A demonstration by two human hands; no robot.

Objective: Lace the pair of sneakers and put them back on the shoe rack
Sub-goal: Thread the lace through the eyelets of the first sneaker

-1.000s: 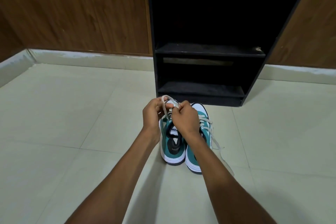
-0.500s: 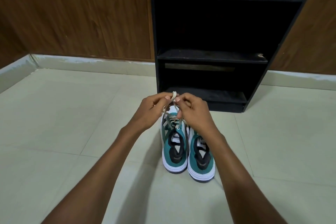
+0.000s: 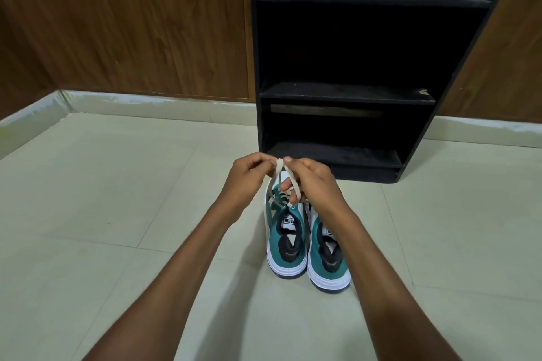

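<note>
1 black shoe rack (image 3: 346, 91), 3 shelves. 2 teal-white sneakers (image 3: 305, 246) on floor just before rack, side by side. 2 hands above left sneaker: left hand (image 3: 249, 182), right hand (image 3: 313, 182), fingertips pinching 1 beige lace (image 3: 286, 174).

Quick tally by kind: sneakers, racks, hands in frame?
Sneakers: 2, left sneaker and right sneaker
Shoe rack: 1
Hands: 2, left hand and right hand, both pinching the lace
Total: 5
</note>
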